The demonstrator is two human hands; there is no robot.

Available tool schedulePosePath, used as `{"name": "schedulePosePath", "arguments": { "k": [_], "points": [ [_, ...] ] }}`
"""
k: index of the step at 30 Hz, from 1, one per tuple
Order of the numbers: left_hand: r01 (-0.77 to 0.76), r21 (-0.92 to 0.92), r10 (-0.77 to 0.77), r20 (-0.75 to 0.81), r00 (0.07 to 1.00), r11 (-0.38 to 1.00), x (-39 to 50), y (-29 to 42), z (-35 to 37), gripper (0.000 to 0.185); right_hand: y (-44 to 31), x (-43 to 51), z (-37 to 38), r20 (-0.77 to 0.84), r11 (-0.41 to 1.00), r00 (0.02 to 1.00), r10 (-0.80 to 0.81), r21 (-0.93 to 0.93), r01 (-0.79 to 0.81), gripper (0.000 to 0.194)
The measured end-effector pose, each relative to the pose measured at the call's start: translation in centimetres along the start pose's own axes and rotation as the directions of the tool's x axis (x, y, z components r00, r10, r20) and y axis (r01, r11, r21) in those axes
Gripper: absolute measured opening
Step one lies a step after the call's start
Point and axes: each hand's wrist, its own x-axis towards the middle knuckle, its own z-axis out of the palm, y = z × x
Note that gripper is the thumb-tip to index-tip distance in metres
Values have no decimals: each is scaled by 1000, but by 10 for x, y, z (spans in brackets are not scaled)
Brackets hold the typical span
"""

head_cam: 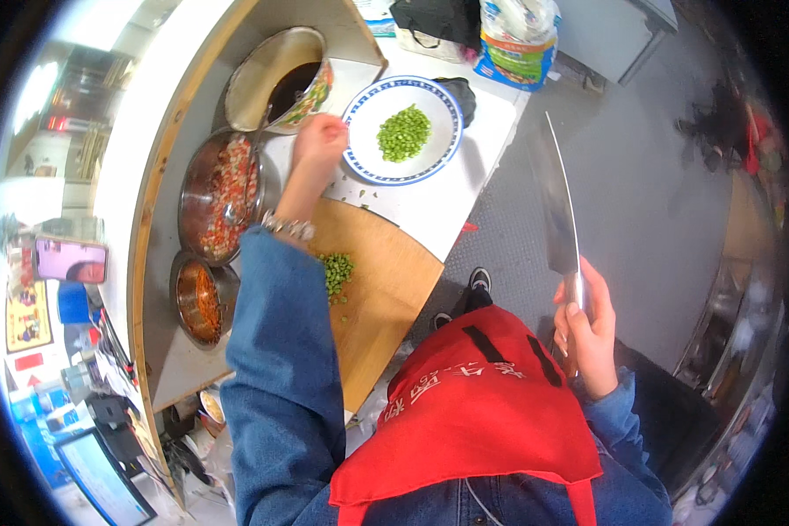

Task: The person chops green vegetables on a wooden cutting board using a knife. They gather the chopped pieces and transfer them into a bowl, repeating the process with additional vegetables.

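My right hand (585, 329) is closed around the handle of a cleaver (561, 204), its blade pointing away from me over the floor. On the left, my left hand (319, 141) is at the near-left rim of a white plate (368, 154) with a blue patterned border. Its fingers are bent; whether they grip the rim cannot be made out. Finely chopped green vegetable (404, 133) forms a heap on the plate. A smaller heap of chopped green pieces (337, 273) lies on the wooden cutting board (388, 276), partly hidden by my left sleeve.
Left of the board stand a steel bowl of chopped red and white pieces (220, 197), a smaller bowl of orange shreds (200, 302) and a pot with dark liquid (253, 85). A phone (71, 260) stands beyond the wooden-edged partition (146, 217). Bags (519, 49) occupy the counter's far end.
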Motion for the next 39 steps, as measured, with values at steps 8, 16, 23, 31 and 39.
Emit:
{"name": "schedulePosePath", "arguments": {
  "k": [8, 16, 23, 31, 39],
  "points": [
    [-96, 275, 120, -71, 990, 957, -153, -18, -72, 29, 27, 5, 20, 400, 970, 904, 152, -234, -60, 56],
    [259, 290, -133, -393, 910, 921, -337, -125, -63, 66, 97, 26, 74, 472, 928, 837, 278, -357, -107, 44],
    [194, 397, -15, -410, 912, 897, -284, -158, -62, 70, 117, 60, 99, 395, 905, 850, 349, -379, -195, 45],
    [-114, 376, 160, -96, 982, 920, -257, -144, -72, 69, 136, 68, 110, 376, 906, 860, 345, -374, -199, 47],
    [-95, 474, 183, -143, 973, 876, -208, -157, -76, 73, 139, 69, 113, 340, 883, 889, 307, -450, -133, 46]
  ]
}}
